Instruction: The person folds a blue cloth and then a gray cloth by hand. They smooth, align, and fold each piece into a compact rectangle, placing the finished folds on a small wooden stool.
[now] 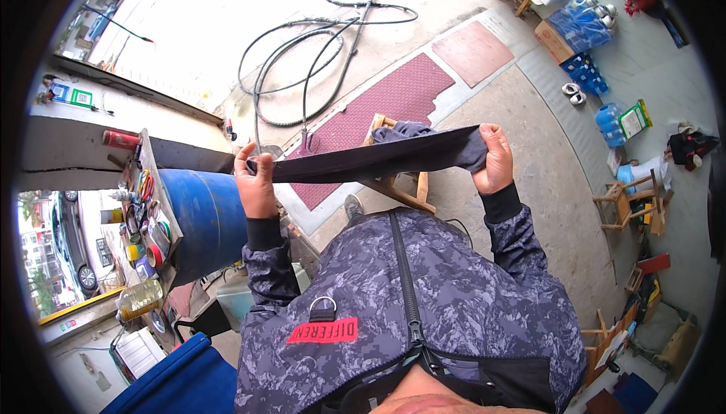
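A long strip of dark cloth [374, 159] is stretched between my two hands in front of my chest. My left hand [255, 184] pinches its left end between thumb and fingers. At the other end, my right hand [494, 159] grips the cloth near its corner, higher in the picture. Beyond the strip stands a wooden stool [422, 190], partly hidden by it. More dark grey cloth [400, 130] lies bunched on the stool's top.
A coiled black hose [351, 62] lies past a red mat [391, 96]. To my left are a blue barrel [207, 221] and a shelf crowded with tapes and tools [148, 232]. Small wooden chairs [618, 204] and water jugs [610, 122] stand along the right wall.
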Action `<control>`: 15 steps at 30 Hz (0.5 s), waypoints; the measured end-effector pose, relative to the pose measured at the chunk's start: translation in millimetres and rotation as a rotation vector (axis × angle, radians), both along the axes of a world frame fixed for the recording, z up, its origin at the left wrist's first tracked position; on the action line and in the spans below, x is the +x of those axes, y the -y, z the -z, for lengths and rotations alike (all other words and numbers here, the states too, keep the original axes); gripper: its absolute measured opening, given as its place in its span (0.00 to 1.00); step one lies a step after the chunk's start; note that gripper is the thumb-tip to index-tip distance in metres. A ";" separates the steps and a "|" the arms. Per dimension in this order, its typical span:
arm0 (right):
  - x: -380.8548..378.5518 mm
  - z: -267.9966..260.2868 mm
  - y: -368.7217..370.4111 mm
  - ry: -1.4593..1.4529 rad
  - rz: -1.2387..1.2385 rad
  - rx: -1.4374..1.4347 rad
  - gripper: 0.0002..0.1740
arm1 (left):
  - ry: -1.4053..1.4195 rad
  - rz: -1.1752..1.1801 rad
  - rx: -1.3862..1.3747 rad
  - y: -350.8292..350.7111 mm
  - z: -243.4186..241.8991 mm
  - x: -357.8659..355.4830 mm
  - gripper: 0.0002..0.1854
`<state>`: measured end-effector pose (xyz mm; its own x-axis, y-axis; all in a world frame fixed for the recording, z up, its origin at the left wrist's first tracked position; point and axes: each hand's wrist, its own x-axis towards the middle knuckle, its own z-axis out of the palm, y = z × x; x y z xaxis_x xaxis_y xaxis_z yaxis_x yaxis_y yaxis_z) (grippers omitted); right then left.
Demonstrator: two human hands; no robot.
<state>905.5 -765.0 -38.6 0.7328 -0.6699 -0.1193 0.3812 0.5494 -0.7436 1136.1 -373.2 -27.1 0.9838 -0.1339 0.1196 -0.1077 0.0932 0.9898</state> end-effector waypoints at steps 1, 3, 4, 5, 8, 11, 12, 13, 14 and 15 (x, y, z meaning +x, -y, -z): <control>-0.6 -0.1 1.9 0.013 -0.005 -0.020 0.04 | 0.024 0.013 0.101 -1.4 0.3 -2.3 0.36; -0.5 -1.4 5.3 0.019 0.013 -0.016 0.03 | 0.112 0.044 0.286 -2.5 1.7 -5.6 0.36; -0.3 -2.2 6.4 0.021 0.010 -0.024 0.03 | 0.120 0.040 0.321 -2.2 3.2 -7.5 0.33; 0.1 -3.0 7.2 0.024 0.009 -0.022 0.03 | 0.115 0.058 0.315 -2.4 4.1 -7.9 0.31; 2.0 -4.0 7.0 0.028 0.012 -0.016 0.03 | 0.105 0.089 0.280 -0.4 7.5 -9.2 0.22; 4.5 -2.1 2.0 0.018 0.002 -0.008 0.04 | 0.109 0.059 0.282 3.7 8.4 -11.4 0.19; 5.3 -1.2 -0.5 0.012 -0.003 -0.006 0.04 | 0.122 0.060 0.287 5.9 8.1 -12.6 0.18; 5.9 -0.3 -3.5 0.007 -0.013 0.002 0.04 | 0.136 0.061 0.292 8.3 7.7 -14.3 0.17; 6.6 0.6 -6.9 0.003 -0.023 0.010 0.04 | 0.162 0.061 0.304 10.9 6.9 -15.9 0.17; 7.6 1.1 -10.1 -0.016 -0.019 0.032 0.04 | 0.128 0.085 0.290 13.6 5.9 -17.2 0.16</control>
<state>913.1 -754.8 -39.8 0.7431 -0.6516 -0.1520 0.3591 0.5800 -0.7312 1118.9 -386.8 -33.0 0.9470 -0.2613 0.1870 -0.2372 -0.1762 0.9553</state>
